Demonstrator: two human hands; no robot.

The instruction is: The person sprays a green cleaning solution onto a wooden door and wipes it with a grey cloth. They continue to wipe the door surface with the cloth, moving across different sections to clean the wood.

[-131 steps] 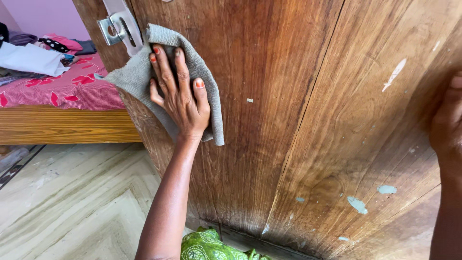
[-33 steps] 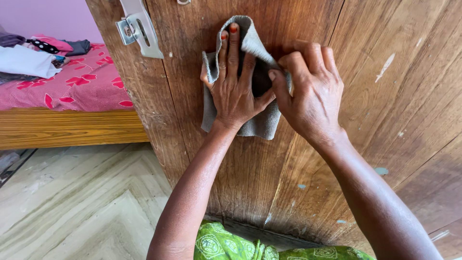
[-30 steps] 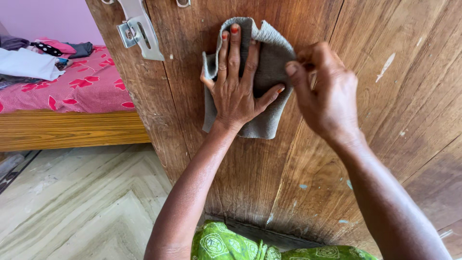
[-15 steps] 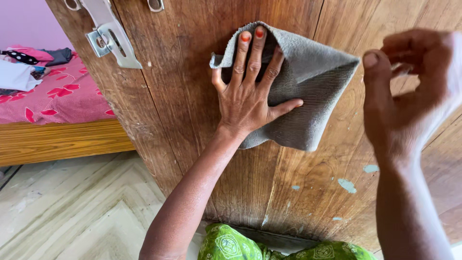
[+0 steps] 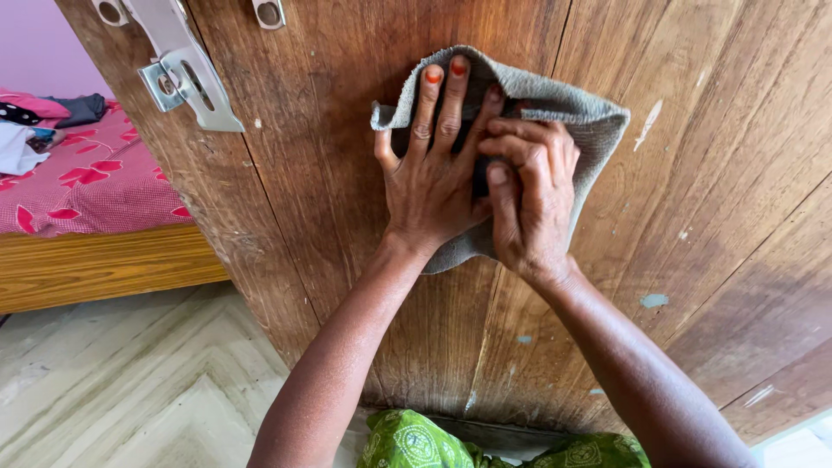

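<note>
A grey cloth (image 5: 594,130) lies flat against a brown wooden door (image 5: 364,286). My left hand (image 5: 429,178) presses on the cloth's left part, fingers spread and pointing up, nails painted orange. My right hand (image 5: 530,204) rests beside it on the cloth, fingers curled over the middle of the fabric, touching my left hand. The cloth's upper edge and right corner stick out past both hands.
A metal latch plate (image 5: 178,74) is fixed to the door at upper left, with a small metal ring (image 5: 269,12) near it. A wooden bed (image 5: 95,260) with a red patterned sheet (image 5: 82,186) stands at left. Pale wood-pattern floor (image 5: 130,381) lies below. Green patterned fabric (image 5: 416,442) shows at the bottom.
My right hand, lifted off to the right half a second ago, has come back onto the cloth beside my left hand. The cloth's right side has bunched in.
</note>
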